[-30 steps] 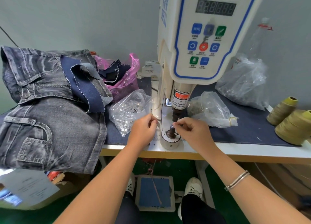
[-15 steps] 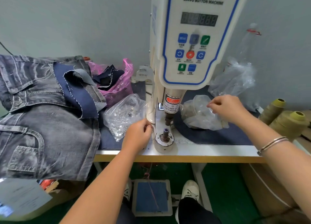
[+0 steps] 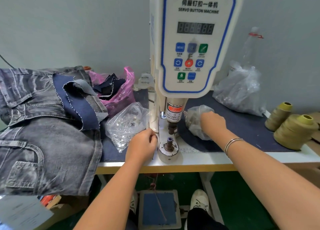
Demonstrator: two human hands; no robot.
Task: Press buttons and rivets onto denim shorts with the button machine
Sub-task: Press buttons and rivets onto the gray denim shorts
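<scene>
Single head-worn view, looking forward and down, close to button machine [image 3: 190, 56] — table edge [image 3: 207, 162] below

Faded denim shorts [image 3: 46, 136], crinkled plastic bag [image 3: 197, 120]

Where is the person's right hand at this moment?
In the head view, the right hand is right of the button machine, reaching into a small clear bag on the blue mat.

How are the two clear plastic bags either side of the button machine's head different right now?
The bag left of the machine lies flat and untouched, with small silvery pieces showing through it. The bag right of the machine is bunched up, with the right hand on it, and its contents look darker. The left hand touches neither. Both are clear plastic and sit on the dark cloth.
</scene>
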